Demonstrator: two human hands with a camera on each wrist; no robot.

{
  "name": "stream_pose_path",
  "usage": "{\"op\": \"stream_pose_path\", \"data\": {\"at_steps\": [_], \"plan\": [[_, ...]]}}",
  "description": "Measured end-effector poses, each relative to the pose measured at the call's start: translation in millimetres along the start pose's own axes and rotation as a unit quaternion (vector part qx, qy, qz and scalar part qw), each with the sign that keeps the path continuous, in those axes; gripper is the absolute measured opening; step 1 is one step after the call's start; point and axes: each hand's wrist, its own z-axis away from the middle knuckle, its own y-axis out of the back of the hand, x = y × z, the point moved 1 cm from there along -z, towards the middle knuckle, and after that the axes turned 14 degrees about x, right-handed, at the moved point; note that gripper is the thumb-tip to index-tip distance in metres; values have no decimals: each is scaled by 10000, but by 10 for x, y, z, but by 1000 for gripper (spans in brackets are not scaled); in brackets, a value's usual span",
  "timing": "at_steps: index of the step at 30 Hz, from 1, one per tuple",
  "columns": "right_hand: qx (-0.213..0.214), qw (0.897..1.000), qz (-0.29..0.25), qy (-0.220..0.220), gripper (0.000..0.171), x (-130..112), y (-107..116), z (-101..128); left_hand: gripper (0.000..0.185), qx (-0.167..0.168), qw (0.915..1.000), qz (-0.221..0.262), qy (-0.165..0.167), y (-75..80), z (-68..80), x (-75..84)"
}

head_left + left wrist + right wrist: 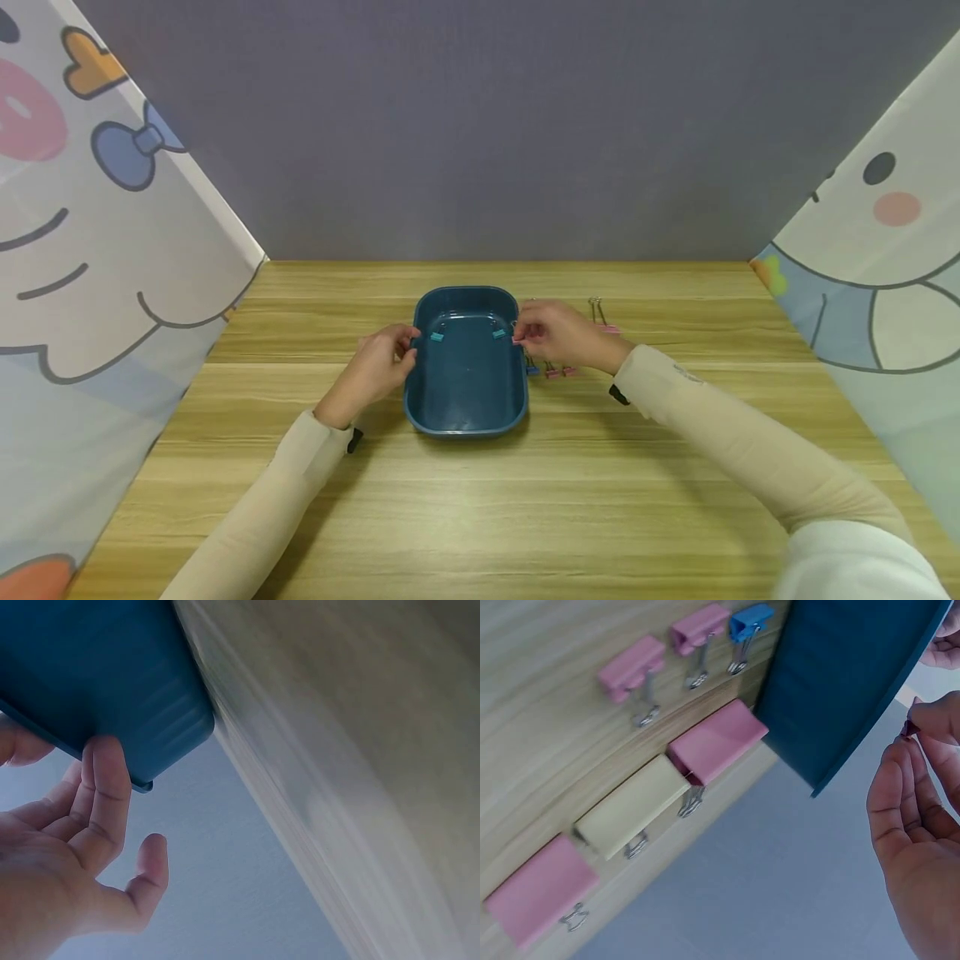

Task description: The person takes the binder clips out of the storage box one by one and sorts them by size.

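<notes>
A dark blue tray (pixel 465 417) stands in the middle of the wooden table. Two teal binder clips (pixel 437 336) (pixel 499 333) sit on its left and right walls. My left hand (pixel 407 347) grips the tray's left rim; in the left wrist view the left hand (pixel 64 750) has fingers and thumb on either side of the tray's (pixel 97 667) edge. My right hand (pixel 521 335) pinches a small pink binder clip (pixel 517 340) at the tray's right rim. In the right wrist view the right hand (pixel 919 724) pinches that clip (pixel 909 728) beside the tray (pixel 847 682).
Loose binder clips lie on the table right of the tray: a blue one (pixel 532 369) (pixel 748 621), small pink ones (pixel 552 372) (pixel 699 627), larger pink (pixel 718 739) and yellow (pixel 630 806) ones, another pink (pixel 609 327) farther back. Cartoon-printed screens wall both sides.
</notes>
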Motion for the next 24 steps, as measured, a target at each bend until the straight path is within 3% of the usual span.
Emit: {"op": "stream_pose_path", "data": {"at_steps": [10, 24], "plan": [[155, 9993, 155, -308, 12, 181, 168, 285, 28, -66, 10000, -14, 55, -3, -10, 7], [44, 9955, 357, -876, 11, 411, 266, 580, 27, -62, 9999, -59, 78, -23, -35, 2]]}}
